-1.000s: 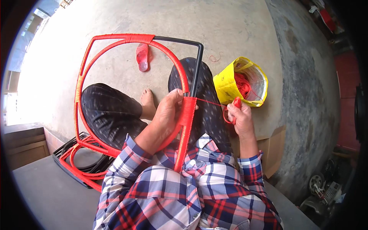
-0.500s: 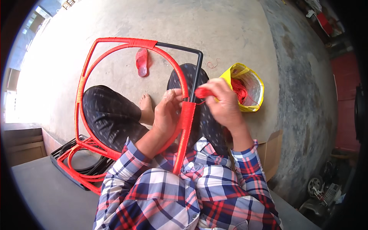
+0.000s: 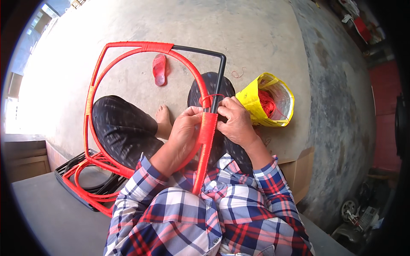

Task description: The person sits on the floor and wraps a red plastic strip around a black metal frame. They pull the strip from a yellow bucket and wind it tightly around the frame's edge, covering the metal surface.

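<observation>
A square frame [image 3: 199, 50] with a round ring inside it stands across my lap. Red cord wraps most of it, while the upper right corner shows bare black tube. My left hand [image 3: 186, 129] is closed on the ring's right side, just beside the thick wrapped joint [image 3: 208, 128]. Against the bare tube, my right hand [image 3: 237, 122] has its fingers curled and pressed together. A loose loop of red cord [image 3: 213, 95] passes over the ring and tube above the joint and runs toward my right fingers. Both hands' far fingertips are partly hidden behind the frame.
A yellow bag [image 3: 252, 99] with red cord inside stands on the floor at right. One red slipper [image 3: 159, 70] lies ahead. More black and red frames [image 3: 81, 187] lie at my left on the grey bench [image 3: 42, 209]. A cardboard piece [image 3: 299, 175] is at right.
My right hand has come down and left against the bare tube. The red cord bundle it held is out of sight, and a loop of cord now lies over the ring and tube.
</observation>
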`<act>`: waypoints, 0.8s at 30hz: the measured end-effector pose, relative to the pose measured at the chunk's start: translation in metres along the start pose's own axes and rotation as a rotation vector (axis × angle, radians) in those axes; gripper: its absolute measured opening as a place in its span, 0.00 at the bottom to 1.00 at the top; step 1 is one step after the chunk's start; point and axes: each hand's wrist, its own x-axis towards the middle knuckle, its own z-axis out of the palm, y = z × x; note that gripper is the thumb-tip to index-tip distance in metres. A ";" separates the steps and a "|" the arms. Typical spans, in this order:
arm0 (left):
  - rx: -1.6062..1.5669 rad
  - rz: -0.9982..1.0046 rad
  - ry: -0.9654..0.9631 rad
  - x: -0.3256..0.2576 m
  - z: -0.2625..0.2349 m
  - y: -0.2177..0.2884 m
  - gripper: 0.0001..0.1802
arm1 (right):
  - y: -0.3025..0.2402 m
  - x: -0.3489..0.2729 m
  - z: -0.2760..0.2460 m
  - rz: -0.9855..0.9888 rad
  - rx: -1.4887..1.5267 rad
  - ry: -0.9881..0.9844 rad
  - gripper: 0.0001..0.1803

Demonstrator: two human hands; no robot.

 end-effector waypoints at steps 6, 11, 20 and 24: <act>-0.051 -0.046 -0.052 0.002 0.003 0.004 0.04 | 0.010 -0.012 -0.008 0.202 0.332 0.079 0.06; -0.082 -0.054 -0.019 -0.002 0.009 0.006 0.10 | 0.027 -0.038 -0.052 0.300 1.146 0.150 0.12; -0.093 -0.043 -0.189 0.002 -0.007 0.001 0.07 | 0.026 -0.049 -0.103 0.238 1.791 0.295 0.13; -0.011 0.024 -0.107 -0.004 -0.003 -0.003 0.04 | 0.013 -0.038 -0.057 0.513 1.380 0.299 0.18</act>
